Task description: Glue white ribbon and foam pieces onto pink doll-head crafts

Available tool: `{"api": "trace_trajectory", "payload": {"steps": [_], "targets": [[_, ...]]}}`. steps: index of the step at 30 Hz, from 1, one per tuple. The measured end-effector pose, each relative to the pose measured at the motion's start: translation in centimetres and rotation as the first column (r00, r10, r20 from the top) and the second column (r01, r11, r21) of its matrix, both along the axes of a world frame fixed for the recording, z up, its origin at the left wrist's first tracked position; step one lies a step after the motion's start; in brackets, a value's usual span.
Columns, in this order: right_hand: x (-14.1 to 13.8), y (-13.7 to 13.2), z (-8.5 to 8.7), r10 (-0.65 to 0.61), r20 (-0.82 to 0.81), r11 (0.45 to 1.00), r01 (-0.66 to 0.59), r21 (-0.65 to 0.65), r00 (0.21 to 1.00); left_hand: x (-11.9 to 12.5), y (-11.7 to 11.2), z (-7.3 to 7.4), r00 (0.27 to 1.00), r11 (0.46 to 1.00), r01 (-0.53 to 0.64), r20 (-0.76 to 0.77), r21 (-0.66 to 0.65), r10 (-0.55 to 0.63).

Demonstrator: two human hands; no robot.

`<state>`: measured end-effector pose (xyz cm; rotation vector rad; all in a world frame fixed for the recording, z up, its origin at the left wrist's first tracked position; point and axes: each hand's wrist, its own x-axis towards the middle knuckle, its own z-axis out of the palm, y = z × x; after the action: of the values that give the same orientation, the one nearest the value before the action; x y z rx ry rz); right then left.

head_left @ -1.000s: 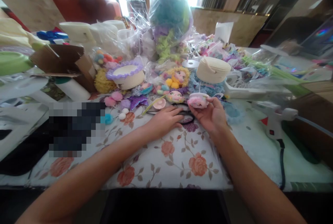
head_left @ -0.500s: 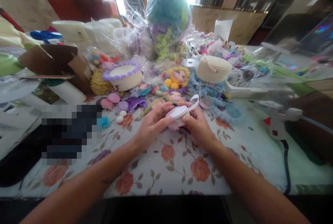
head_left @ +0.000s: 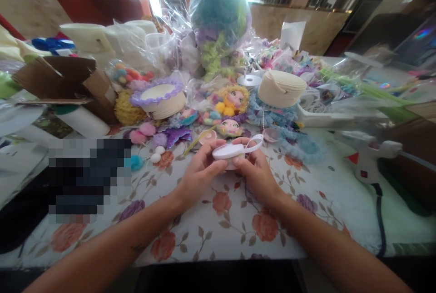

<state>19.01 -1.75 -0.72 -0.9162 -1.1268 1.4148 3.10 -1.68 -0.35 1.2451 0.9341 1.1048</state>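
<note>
Over the table's middle, both hands hold a flat round roll of white ribbon, tilted slightly toward me. A loose ribbon end curls out in a loop at its right, over my right hand. My left hand grips the left side, thumb at the near edge and fingers behind. On the right side, my right hand has its thumb pressed on the near rim; its other fingers are partly hidden behind. What lies under the roll is mostly covered by my thumbs. Just beyond is a doll's face with yellow-green trim.
A white glue gun with a black cord lies at right. Beyond my hands are a yellow-haired doll head, a woven round box and a purple-trimmed basket. Pompoms and a cardboard box stand left.
The roll has tipped flatter and shifted slightly left, with its ribbon loop lower. Both hands have readjusted around it, and the doll's face behind shows more fully.
</note>
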Motion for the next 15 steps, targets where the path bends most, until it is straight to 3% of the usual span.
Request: {"api": "trace_trajectory", "payload": {"steps": [15], "targets": [[-0.01, -0.13, 0.18, 0.009, 0.054, 1.0, -0.01, 0.016, 0.998, -0.42, 0.29, -0.09, 1.0, 0.999, -0.011, 0.018, 0.035, 0.011]]}}
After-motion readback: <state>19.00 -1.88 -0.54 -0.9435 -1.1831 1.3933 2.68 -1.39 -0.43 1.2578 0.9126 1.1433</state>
